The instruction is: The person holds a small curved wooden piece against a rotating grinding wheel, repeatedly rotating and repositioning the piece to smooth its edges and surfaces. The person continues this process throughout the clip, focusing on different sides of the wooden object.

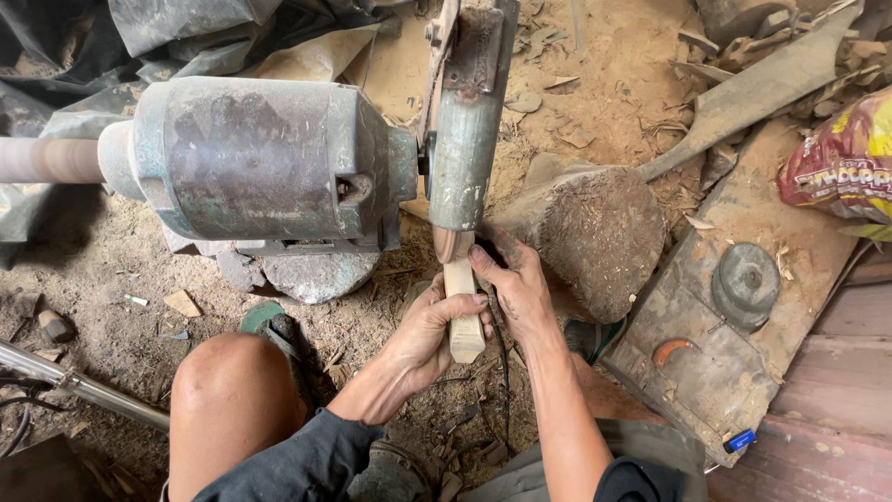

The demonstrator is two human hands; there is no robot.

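1. Your left hand (pixel 429 325) is wrapped around the near half of the wood block (pixel 462 311), fingers curled across its face, thumb side toward you.
2. Your right hand (pixel 516 288) pinches the block's far end, fingertips pressed on it just below the sander (pixel 465 139).
3. The block sits between your hands, near the middle of the scene. Its long axis runs near to far, in line with the sander's housing.
4. The block's far tip touches the sander's lower end, or is hidden just under it; I cannot tell whether there is a gap.
5. Your right hand is the nearer one to that contact point; the left is farther back, toward you.
6. The motor (pixel 260 158) lies to the left, a stump (pixel 595 232) just right of your right hand, your knee (pixel 228 390) near left.
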